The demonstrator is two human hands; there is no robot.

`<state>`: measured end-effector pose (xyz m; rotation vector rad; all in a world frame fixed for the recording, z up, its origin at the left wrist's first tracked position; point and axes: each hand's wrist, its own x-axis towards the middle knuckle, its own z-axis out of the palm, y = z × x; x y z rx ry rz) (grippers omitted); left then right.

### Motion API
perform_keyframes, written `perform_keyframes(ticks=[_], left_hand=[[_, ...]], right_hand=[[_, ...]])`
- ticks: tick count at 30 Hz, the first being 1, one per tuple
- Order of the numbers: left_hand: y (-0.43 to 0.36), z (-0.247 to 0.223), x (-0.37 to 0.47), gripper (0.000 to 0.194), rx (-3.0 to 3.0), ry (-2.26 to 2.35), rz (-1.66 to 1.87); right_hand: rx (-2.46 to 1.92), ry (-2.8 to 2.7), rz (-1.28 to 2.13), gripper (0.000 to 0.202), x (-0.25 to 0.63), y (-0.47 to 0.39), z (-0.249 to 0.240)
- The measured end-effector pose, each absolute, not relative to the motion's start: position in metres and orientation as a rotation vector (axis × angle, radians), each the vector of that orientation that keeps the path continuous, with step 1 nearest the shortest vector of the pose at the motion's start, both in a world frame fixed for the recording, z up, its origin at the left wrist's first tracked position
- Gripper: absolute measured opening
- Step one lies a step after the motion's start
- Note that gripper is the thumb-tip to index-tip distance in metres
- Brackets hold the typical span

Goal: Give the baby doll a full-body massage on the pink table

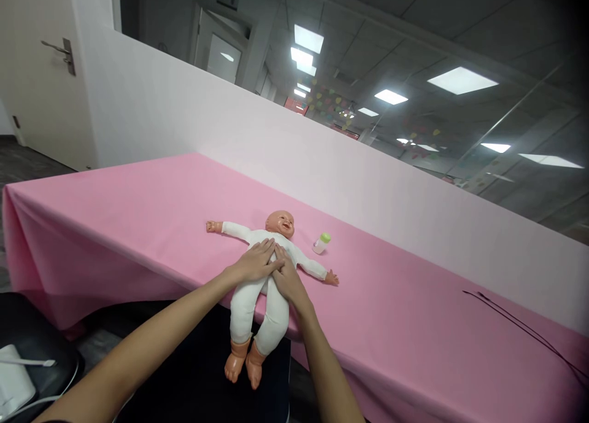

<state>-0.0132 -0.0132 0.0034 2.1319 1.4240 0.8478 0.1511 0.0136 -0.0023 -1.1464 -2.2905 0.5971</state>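
Observation:
A baby doll in a white bodysuit lies on its back on the pink-covered table. Its arms are spread wide, and its bare feet hang past the near edge above my lap. My left hand rests flat on the doll's chest and belly, fingers stretched out. Beside it, my right hand also lies on the torso, its fingers extended and the two hands touching. Nothing is gripped in either hand. Just right of the doll's head stands a small bottle with a green cap.
Thin black cables lie on the table at the right. A white wall with a window above it runs along the far side. At lower left, a black chair holds a white device with a cord. A door stands at far left.

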Motion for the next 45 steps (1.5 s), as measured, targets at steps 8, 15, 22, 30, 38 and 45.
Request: perform_keyframes(ticks=[8, 15, 22, 30, 38, 45], left_hand=[[-0.009, -0.004, -0.048, 0.097, 1.956, 1.439, 0.798], [-0.059, -0.022, -0.034, 0.085, 2.124, 1.433, 0.878], [-0.004, -0.009, -0.008, 0.075, 2.133, 1.498, 0.924], [-0.027, -0.008, -0.035, 0.073, 1.828, 1.657, 0.992], [-0.181, -0.102, -0.011, 0.026, 2.24, 1.227, 1.848], [-0.194, -0.163, -0.022, 0.041, 2.49, 1.121, 1.569]], right_hand=[[-1.351, -2.019, 0.687, 0.088, 0.162, 0.014, -0.006], [-1.211, -2.145, 0.647, 0.074, 0.173, -0.033, -0.023], [-1.152, -2.166, 0.639, 0.066, 0.155, 0.016, -0.014], [-1.367, -1.922, 0.543, 0.081, 0.196, 0.046, -0.019], [-1.927, -1.574, -0.057, 0.068, 0.295, 0.055, -0.009], [-1.711, -1.415, 0.409, 0.054, 0.32, 0.069, -0.02]])
